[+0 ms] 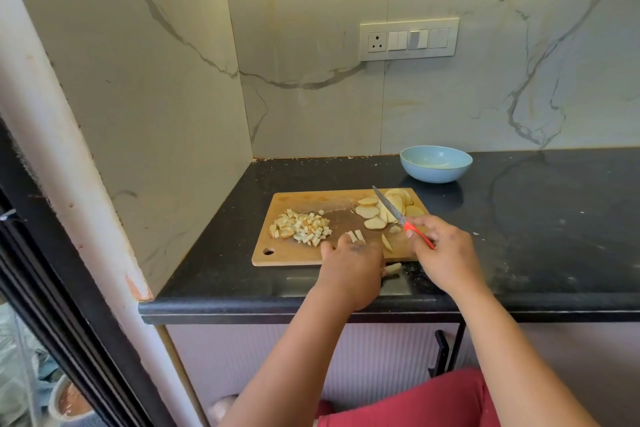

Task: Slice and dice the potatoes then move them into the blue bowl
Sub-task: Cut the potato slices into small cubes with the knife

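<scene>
— So, what's biggest on view?
— Black counter [519, 236], with marble wall [311, 45] behind it and a switch plate [409, 39] on that wall at about one o'clock from the board.
— And the board?
— Wooden board [311, 198] lies near the counter's front edge. Blue bowl [435, 163] stands apart from it at one o'clock, on the counter; I can't make out any potato inside.
— Where's the potato?
— Slices [384, 210] are heaped at the board's two o'clock corner. Dice [298, 227] sit in a pile at nine o'clock. A few strips [356, 236] lie near the front middle, just beyond the left fingertips, and one wedge [386, 242] lies between the hands. One piece [393, 268] is off the board, on the counter at six o'clock.
— Hands?
— Left hand [351, 258] lies knuckles-up over the board's front edge, fingers bent down toward the strips; whether it grips anything, I cannot tell. Right hand [441, 246] has its fingers curled round the knife [398, 215] by its red handle, blade pointing to eleven o'clock, over the slices.
</scene>
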Tool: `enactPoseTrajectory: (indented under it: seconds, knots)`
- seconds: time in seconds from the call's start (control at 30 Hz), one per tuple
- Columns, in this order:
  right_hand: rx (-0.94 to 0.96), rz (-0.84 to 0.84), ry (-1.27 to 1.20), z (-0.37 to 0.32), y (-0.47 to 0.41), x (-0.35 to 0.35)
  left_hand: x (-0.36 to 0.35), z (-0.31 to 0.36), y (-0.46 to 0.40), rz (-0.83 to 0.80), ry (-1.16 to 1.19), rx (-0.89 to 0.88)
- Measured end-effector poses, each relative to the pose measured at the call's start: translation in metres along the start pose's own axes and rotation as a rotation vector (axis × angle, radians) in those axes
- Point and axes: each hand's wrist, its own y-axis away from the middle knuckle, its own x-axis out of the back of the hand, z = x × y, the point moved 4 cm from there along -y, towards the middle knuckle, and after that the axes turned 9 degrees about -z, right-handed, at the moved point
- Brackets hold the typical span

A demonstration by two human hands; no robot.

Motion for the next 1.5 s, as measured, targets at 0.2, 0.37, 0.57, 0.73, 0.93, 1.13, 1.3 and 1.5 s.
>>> enactPoseTrajectory:
  seconds: [0.2,0.37,0.57,0.73,0.93,1.13,1.3,1.5]
  knots:
    - [0.034,0.008,-0.003,0.000,-0.001,-0.001,0.012,-0.012,-0.016,0.314,0.339,0.187]
    - [0.057,0.006,-0.009,0.002,0.000,-0.001,0.010,-0.017,-0.035,0.272,0.282,0.210]
    - [0.060,0.016,0.013,-0.001,-0.001,0.000,0.008,-0.011,-0.032,0.575,0.289,0.152]
    - [0.049,0.048,-0.006,0.000,-0.001,0.001,-0.001,-0.003,-0.037,0.365,0.205,0.335]
    - [0.032,0.057,0.001,-0.001,0.000,0.001,-0.004,-0.001,-0.045,0.323,0.250,0.258]
    - [0.051,0.068,0.039,-0.002,0.002,0.002,0.001,-0.020,-0.040,0.268,0.237,-0.023]
    - [0.095,0.057,0.050,-0.003,0.013,0.001,-0.004,-0.047,-0.031,0.250,0.408,-0.212]
    - [0.186,0.096,0.116,-0.013,0.034,-0.006,-0.004,-0.049,-0.026,0.522,0.264,-0.222]
